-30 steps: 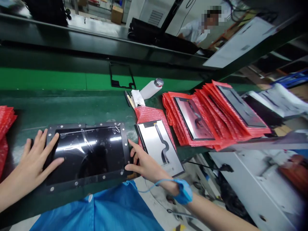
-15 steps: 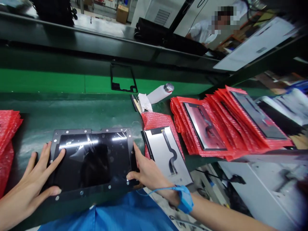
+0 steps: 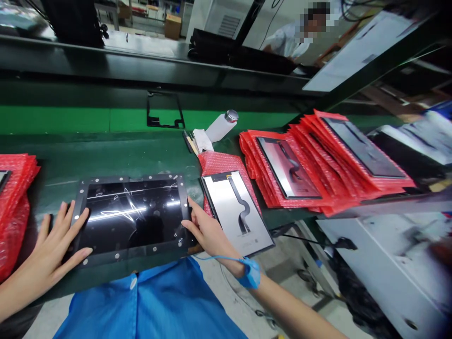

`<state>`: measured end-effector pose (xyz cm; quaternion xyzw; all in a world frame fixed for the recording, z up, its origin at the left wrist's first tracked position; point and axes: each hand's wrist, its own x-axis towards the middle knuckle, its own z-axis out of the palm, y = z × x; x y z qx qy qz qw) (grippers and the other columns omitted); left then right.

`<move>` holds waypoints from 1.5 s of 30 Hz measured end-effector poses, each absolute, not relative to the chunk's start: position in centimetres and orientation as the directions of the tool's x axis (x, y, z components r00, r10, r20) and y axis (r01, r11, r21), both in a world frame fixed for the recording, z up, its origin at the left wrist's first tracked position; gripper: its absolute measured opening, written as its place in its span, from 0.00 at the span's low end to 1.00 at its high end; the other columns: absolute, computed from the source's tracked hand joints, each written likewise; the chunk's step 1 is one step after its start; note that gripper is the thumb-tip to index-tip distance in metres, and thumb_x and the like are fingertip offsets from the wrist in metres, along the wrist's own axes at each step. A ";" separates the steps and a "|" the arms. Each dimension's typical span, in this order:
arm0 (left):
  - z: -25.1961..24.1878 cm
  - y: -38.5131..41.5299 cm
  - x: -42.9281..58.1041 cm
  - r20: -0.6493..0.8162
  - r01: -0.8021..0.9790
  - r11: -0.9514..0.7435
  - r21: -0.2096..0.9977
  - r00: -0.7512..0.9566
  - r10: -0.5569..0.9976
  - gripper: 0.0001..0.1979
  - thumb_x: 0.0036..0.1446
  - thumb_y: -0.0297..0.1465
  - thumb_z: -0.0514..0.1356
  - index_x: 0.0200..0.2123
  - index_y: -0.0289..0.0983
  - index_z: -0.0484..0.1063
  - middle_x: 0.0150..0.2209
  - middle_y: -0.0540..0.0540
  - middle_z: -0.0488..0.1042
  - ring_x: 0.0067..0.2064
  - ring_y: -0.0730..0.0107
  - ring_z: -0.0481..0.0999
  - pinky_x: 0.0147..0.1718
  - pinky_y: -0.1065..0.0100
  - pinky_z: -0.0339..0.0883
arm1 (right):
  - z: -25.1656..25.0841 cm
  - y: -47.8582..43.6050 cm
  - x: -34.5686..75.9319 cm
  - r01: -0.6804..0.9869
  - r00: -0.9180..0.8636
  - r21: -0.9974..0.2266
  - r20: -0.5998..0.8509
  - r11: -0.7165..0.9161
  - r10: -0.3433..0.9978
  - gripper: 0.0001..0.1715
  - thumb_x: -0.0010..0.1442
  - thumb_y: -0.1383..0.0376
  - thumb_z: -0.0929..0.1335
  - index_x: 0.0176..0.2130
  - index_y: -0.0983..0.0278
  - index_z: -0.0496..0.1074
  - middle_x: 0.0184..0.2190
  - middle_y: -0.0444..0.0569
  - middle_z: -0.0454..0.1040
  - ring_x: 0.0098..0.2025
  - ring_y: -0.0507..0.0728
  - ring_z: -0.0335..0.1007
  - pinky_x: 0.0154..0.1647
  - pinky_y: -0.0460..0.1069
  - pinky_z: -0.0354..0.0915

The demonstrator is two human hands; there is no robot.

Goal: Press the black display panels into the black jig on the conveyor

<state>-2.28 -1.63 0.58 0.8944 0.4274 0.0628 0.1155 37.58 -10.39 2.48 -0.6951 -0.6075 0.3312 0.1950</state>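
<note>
A glossy dark screen panel lies on the green bench, set in a dark frame with several round silver dots along its border. Reflections streak across its surface, which looks covered by clear film. My left hand is spread open at the left side, with fingertips resting on the frame's border. At the right side, my right hand grips the frame's edge, its thumb on top and the other fingers along the side, partly hidden. A blue wrist strap with a cord circles my right wrist. Beside that hand lies a silver-backed display panel with a black ribbon cable.
Red bubble-wrap sleeves with display panels are piled at the right; more red bubble wrap lies at the left. A white bottle, a tissue and a thin black frame sit further back. A person is beyond the bench.
The camera view has shifted, so the bench things appear higher and most sit further left. My right thumb has moved up along the frame's right border. Both hands stay at the screen panel.
</note>
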 end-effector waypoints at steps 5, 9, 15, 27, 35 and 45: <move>2.1 -1.7 -2.7 -0.107 0.719 -0.643 0.263 0.684 0.721 0.48 0.61 0.50 0.56 0.72 0.41 0.30 0.72 0.35 0.34 0.72 0.42 0.32 0.65 0.36 0.37 | 2.8 -9.6 38.4 0.787 -0.041 -0.606 -0.237 -0.115 0.971 0.45 0.67 0.58 0.62 0.72 0.65 0.36 0.31 0.45 0.70 0.30 0.58 0.71 0.32 0.51 0.66; 3.1 -1.6 -2.4 -0.116 0.719 -0.632 0.290 0.682 0.722 0.54 0.58 0.53 0.58 0.71 0.38 0.25 0.72 0.31 0.34 0.72 0.41 0.31 0.65 0.35 0.37 | 3.9 -7.0 38.8 0.903 -0.120 -0.428 -0.164 0.039 0.979 0.36 0.68 0.56 0.61 0.70 0.63 0.50 0.31 0.48 0.72 0.32 0.62 0.73 0.34 0.54 0.67; 3.3 -1.7 -1.9 -0.066 0.733 -0.639 0.233 0.668 0.741 0.56 0.54 0.58 0.58 0.71 0.39 0.29 0.72 0.33 0.38 0.72 0.40 0.31 0.64 0.34 0.35 | 5.7 -0.8 35.8 0.806 -0.354 -0.469 0.107 0.361 0.929 0.26 0.69 0.60 0.62 0.64 0.56 0.60 0.55 0.54 0.69 0.57 0.64 0.65 0.56 0.61 0.65; 3.7 -1.9 -1.4 -0.115 0.759 -0.592 0.271 0.636 0.763 0.62 0.47 0.65 0.55 0.71 0.37 0.28 0.72 0.32 0.34 0.72 0.41 0.28 0.64 0.35 0.23 | 4.2 2.6 31.8 0.775 -0.547 -0.254 0.188 0.578 0.816 0.22 0.69 0.68 0.58 0.58 0.66 0.68 0.48 0.57 0.75 0.52 0.65 0.68 0.46 0.60 0.66; 3.5 -2.3 -1.0 -0.106 0.768 -0.562 0.308 0.615 0.781 0.64 0.47 0.63 0.59 0.71 0.37 0.25 0.72 0.31 0.34 0.72 0.41 0.28 0.64 0.35 0.20 | 2.9 3.8 31.8 0.652 -0.411 -0.591 0.250 0.474 0.877 0.19 0.65 0.66 0.62 0.55 0.63 0.68 0.43 0.52 0.75 0.48 0.61 0.68 0.48 0.57 0.68; 3.6 -2.6 -1.0 -0.106 0.760 -0.520 0.390 0.598 0.795 0.63 0.48 0.59 0.63 0.71 0.41 0.24 0.72 0.35 0.32 0.72 0.40 0.26 0.64 0.33 0.22 | 3.9 4.7 32.2 0.540 -0.414 -0.772 0.102 0.334 0.904 0.23 0.64 0.62 0.62 0.58 0.60 0.65 0.42 0.50 0.71 0.44 0.58 0.69 0.51 0.58 0.66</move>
